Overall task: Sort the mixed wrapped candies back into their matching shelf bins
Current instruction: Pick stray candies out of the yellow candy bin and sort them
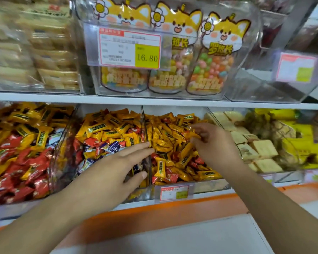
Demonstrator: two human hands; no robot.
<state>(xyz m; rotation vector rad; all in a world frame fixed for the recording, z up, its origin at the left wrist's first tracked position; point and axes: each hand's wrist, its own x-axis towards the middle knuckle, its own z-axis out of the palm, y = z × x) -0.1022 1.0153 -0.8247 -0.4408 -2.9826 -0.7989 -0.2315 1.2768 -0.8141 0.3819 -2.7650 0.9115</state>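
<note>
Two bare forearms are reaching up from the bottom edge toward the lower shelf, crossing over a pale surface (173,239) edged with an orange strip. Both hands are working at the clear bins of wrapped candies. On the person's left, the left hand (117,167) is lying flat with fingers stretched wide and loosely spread, holding nothing, its fingertips touching the clear divider (145,125) between the two middle bins. Over on the right, the right hand (213,142) is hovering over the right middle bin (176,143), its fingers curled narrow and pinching at an orange wrapper; whether the candy is actually lifted cannot be told. That bin is showing mostly orange-yellow wrappers with some red ones mixed in. Beside it, the left middle bin (103,136) is showing yellow, red and blue-white wrappers together, and the far left bin (22,147) is piled with yellow and red ones. Right of the candies, pale square packets (262,149) are sitting in another bin. A small price label (173,193) is hanging at the shelf front. On the shelf above, cartoon fox candy bags (215,57) are standing behind a price tag (129,50) reading 16.80.
</note>
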